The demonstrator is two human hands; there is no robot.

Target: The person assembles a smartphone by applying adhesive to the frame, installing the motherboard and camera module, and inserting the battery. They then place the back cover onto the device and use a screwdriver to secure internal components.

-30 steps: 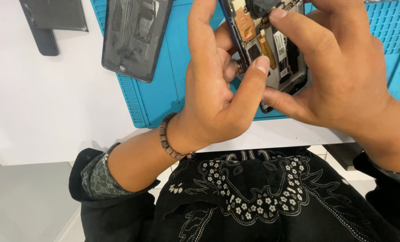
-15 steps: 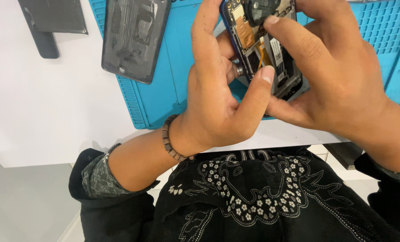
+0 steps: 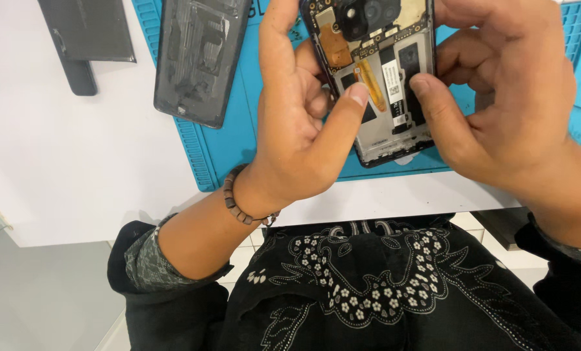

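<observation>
Person is wearing: brown beaded bracelet (image 3: pixel 238 207) just above rolled dark sleeve (image 3: pixel 141 260); black garment (image 3: pixel 394 286), white floral embroidery, sitting right of that sleeve.

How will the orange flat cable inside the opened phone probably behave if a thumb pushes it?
The orange flat cable looks thin and ribbon-like, so it likely bends easily and may crease or tear. The opened phone around it seems rigid, gripped by the left hand and right hand.

Looks like a phone repair bench: blue ridged repair mat (image 3: pixel 212 156) on a white table (image 3: pixel 63 169), an opened phone (image 3: pixel 384 78) showing its boards, and a removed back cover (image 3: pixel 196 58) lying alongside.
</observation>
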